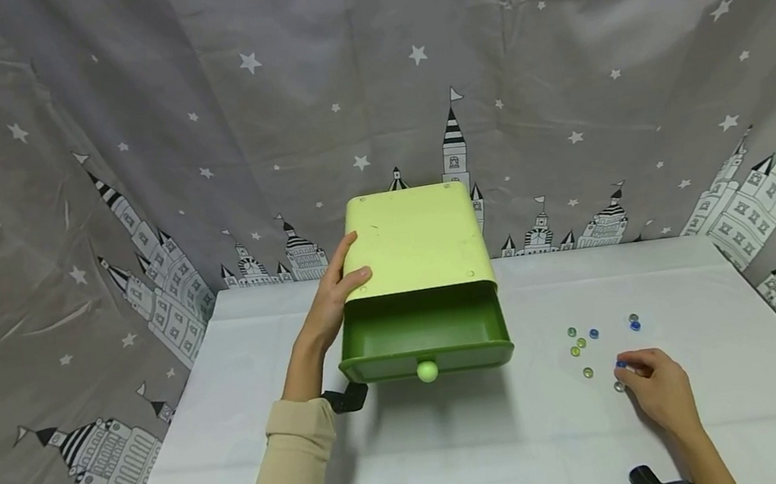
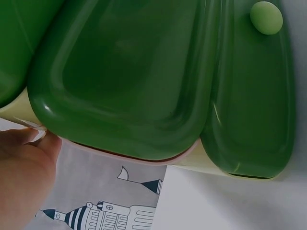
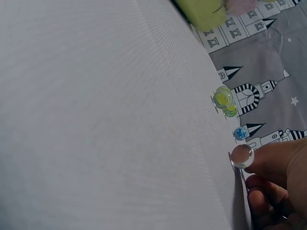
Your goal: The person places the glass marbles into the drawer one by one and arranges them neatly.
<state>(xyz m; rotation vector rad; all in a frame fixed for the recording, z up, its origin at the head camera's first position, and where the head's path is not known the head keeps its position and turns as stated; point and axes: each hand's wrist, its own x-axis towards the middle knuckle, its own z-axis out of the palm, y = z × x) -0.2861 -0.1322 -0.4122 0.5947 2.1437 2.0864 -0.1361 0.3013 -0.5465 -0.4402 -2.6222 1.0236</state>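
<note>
Lower right of the frame: right hand [image 1: 658, 390] reaches up from the bottom edge, thumb and forefinger pinching one blue marble [image 1: 621, 364]. Fingertips partly hidden in the right wrist view, so the grip is read mainly from the head view. Black wrist mount [image 1: 656, 483] behind it at the bottom edge.

Lower left to centre: beige sleeve [image 1: 282, 472] slants upward; left hand [image 1: 329, 300] rests against the left side of a pale-green drawer box [image 1: 418, 242], fingers fairly straight, thumb on the top panel.

Surface: white tabletop [image 1: 450, 473], faintly creased. Marbles on it, right of centre: eight. One clear marble [image 1: 619, 386], just below the pinching fingertips; four greenish-yellow marbles [image 1: 587, 372] and one blue, loosely grouped; farther right, a blue one beside a greyish one. Ninth in the fingers.

Box at mid-frame: one dark-green drawer [image 1: 426, 328] pulled out toward the viewer, one round light-green knob [image 1: 427, 370] on its front.

Beyond: grey backdrop [image 1: 356, 15] across the upper frame, printed with white stars and black-and-white castles.
</note>
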